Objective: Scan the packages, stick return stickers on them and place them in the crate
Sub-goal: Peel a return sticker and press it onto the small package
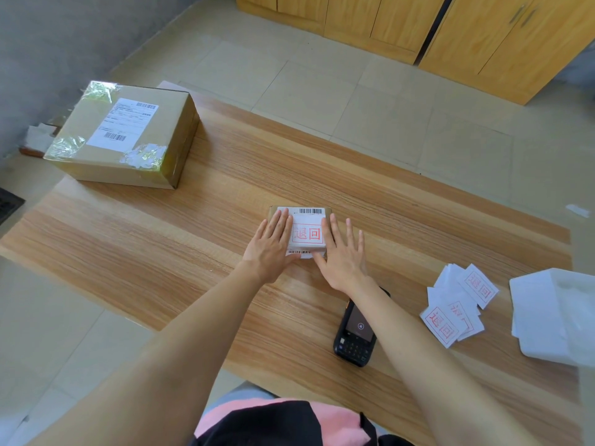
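A small cardboard package (310,211) lies in the middle of the wooden table (161,239). A white return sticker with red characters (307,235) sits on its top, over the shipping label. My left hand (270,246) lies flat on the package's left side, fingers spread. My right hand (343,255) lies flat on its right side and the table beside it. Both palms press down; neither hand grips anything. A black handheld scanner (355,329) lies on the table under my right forearm.
A large taped cardboard box (128,136) with a shipping label stands at the table's far left corner. A loose pile of return stickers (457,305) lies at the right. A white foam crate (557,317) sits at the right edge. Wooden cabinets (450,24) stand behind.
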`<control>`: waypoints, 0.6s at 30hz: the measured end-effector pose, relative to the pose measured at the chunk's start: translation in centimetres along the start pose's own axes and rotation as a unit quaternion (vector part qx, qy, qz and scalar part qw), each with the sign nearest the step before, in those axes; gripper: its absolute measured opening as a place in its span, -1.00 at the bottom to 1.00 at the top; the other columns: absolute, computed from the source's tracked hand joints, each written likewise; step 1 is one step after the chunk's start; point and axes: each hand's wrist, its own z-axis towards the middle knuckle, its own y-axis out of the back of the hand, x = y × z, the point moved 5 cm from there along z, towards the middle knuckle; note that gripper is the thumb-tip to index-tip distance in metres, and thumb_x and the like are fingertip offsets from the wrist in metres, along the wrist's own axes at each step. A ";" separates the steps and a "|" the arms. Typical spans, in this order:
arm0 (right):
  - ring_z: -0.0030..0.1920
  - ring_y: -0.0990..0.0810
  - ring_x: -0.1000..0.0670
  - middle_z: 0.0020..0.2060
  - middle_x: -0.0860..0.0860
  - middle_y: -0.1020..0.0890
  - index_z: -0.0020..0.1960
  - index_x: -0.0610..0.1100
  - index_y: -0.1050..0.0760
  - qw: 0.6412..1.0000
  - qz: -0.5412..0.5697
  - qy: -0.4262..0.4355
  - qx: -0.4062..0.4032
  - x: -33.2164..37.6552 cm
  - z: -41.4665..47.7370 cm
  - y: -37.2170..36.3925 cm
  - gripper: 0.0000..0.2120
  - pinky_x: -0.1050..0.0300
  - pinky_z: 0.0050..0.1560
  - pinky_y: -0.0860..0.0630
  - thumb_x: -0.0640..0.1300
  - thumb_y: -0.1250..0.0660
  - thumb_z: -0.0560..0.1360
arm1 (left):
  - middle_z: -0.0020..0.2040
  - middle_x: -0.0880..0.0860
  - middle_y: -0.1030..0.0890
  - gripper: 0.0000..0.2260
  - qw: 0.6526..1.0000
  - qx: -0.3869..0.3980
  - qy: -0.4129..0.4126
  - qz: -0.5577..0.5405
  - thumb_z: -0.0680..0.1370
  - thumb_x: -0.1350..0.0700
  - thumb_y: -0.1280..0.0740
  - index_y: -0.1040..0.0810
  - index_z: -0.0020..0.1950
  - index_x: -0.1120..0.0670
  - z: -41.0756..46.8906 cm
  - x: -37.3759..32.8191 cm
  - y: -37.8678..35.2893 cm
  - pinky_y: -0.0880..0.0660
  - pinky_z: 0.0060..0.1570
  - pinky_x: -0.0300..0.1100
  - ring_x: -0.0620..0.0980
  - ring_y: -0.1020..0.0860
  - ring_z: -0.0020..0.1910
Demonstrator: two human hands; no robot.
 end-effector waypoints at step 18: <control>0.53 0.25 -0.14 0.53 -0.11 0.22 0.54 -0.13 0.28 0.995 -0.040 0.087 0.028 2.3 2.5 4.6 0.03 -0.11 0.51 0.18 0.03 -0.41 0.42 | 0.55 0.15 0.23 -0.08 0.995 0.043 0.038 -0.083 0.50 -0.26 -0.23 0.29 0.54 0.14 -0.5 4.2 2.3 0.06 0.52 0.04 0.11 0.18 0.55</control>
